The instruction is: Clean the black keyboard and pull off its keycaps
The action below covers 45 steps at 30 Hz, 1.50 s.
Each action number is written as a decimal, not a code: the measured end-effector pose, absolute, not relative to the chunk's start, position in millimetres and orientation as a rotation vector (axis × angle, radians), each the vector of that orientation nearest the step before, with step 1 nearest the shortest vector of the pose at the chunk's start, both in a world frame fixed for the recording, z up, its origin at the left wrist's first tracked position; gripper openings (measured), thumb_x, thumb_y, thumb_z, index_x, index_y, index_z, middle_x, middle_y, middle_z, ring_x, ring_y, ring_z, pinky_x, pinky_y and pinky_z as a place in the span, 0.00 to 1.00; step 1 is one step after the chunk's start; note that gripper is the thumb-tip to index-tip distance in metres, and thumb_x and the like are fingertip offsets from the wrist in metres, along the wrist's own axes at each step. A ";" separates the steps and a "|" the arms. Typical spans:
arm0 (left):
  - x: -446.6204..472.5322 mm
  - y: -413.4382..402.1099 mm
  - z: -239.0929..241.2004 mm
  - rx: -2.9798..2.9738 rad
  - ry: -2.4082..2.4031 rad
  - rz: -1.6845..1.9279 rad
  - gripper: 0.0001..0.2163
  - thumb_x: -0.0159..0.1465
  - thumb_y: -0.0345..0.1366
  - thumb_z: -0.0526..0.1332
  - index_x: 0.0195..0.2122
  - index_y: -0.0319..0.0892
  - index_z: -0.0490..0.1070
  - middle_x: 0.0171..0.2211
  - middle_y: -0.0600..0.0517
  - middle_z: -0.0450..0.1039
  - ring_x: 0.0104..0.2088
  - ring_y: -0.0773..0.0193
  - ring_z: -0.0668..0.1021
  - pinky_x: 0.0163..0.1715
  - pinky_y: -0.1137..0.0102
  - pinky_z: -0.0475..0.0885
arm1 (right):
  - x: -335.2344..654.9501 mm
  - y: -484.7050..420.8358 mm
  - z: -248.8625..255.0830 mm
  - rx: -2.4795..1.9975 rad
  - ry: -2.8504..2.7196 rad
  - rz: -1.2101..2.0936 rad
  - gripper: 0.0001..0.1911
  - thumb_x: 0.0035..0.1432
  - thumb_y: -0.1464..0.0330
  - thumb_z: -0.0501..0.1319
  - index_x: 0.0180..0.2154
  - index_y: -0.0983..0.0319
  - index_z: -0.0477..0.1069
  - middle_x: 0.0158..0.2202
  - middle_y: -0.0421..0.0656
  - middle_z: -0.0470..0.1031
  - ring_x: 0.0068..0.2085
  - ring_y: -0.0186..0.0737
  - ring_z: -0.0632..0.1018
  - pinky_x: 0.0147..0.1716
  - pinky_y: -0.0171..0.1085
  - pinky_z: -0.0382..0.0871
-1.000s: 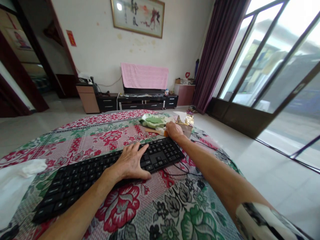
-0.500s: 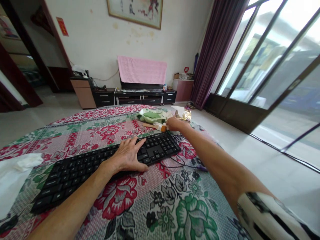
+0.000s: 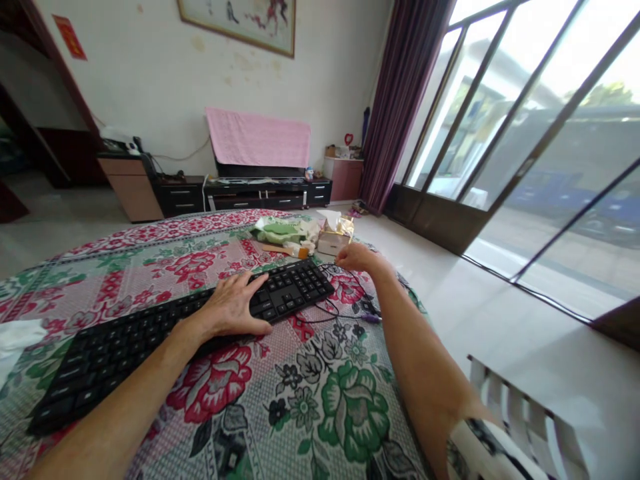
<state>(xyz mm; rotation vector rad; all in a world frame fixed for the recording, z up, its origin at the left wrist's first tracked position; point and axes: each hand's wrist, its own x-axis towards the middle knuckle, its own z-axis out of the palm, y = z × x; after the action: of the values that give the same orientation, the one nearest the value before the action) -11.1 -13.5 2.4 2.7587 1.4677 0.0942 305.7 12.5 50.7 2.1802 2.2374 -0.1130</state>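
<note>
A black keyboard (image 3: 135, 343) lies slantwise on the floral tablecloth. My left hand (image 3: 230, 307) rests across it, fingers spread towards the far edge and thumb stretched out near the front edge. Beyond the keyboard's right end is my right hand (image 3: 356, 257), its fingers closed together beside the tissue box (image 3: 329, 243). The dark keyboard cable (image 3: 325, 315) loops on the cloth just below this hand; whether the fingers hold part of it cannot be made out. A brush (image 3: 295, 251) with a wooden handle and orange-brown part lies behind the keyboard.
A green and white wipes packet (image 3: 285, 230) lies behind the brush. White tissue (image 3: 17, 340) is at the left edge of the tablecloth (image 3: 280, 400). A purple cable plug (image 3: 371, 319) lies near the table's right edge. A slatted stool (image 3: 525, 413) stands on the floor at right.
The view has turned to the right. My right hand has drawn back from the brush and tissue area to the near right side of the tissue box. My left hand stays on the keyboard.
</note>
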 end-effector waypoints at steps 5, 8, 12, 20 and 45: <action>-13.3 -15.6 3.4 2.727 1.503 0.073 0.52 0.42 0.63 0.59 0.65 0.43 0.46 0.64 0.38 0.47 0.61 0.39 0.56 0.56 0.50 0.52 | 307.3 5.1 42.8 2.331 2.109 -0.153 0.15 0.51 0.71 0.55 0.39 0.61 0.76 0.35 0.44 0.77 0.36 0.38 0.75 0.34 0.31 0.64; -16.1 -19.2 5.2 2.705 1.510 0.034 0.54 0.40 0.65 0.58 0.65 0.44 0.43 0.65 0.39 0.43 0.62 0.38 0.52 0.56 0.46 0.49 | 296.8 10.9 32.0 2.304 2.133 -0.146 0.18 0.49 0.70 0.57 0.43 0.59 0.75 0.41 0.45 0.76 0.41 0.40 0.75 0.38 0.32 0.65; -17.3 -22.5 7.8 2.706 1.532 0.030 0.53 0.40 0.63 0.60 0.65 0.44 0.45 0.65 0.39 0.43 0.62 0.38 0.53 0.56 0.46 0.49 | 284.0 17.1 19.7 2.329 2.086 -0.106 0.20 0.51 0.69 0.56 0.47 0.56 0.72 0.49 0.47 0.72 0.47 0.46 0.73 0.43 0.39 0.65; -12.0 -18.5 12.3 2.687 1.551 0.120 0.50 0.41 0.62 0.61 0.64 0.46 0.49 0.62 0.40 0.52 0.57 0.39 0.62 0.53 0.51 0.57 | 291.5 9.6 32.5 2.158 2.094 -0.119 0.13 0.53 0.65 0.57 0.38 0.58 0.77 0.41 0.49 0.77 0.43 0.46 0.75 0.42 0.41 0.67; -14.4 -10.4 11.8 2.661 1.599 0.201 0.50 0.40 0.63 0.60 0.63 0.46 0.51 0.60 0.40 0.55 0.57 0.39 0.61 0.53 0.52 0.57 | 297.3 2.3 59.5 1.792 2.422 -0.500 0.18 0.48 0.75 0.56 0.40 0.55 0.77 0.38 0.37 0.78 0.37 0.36 0.76 0.36 0.32 0.67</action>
<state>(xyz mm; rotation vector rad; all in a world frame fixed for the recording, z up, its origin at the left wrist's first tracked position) -14.4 -10.4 11.8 2.6608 1.5986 0.2009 297.3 2.3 59.5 1.7917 2.4224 -0.4996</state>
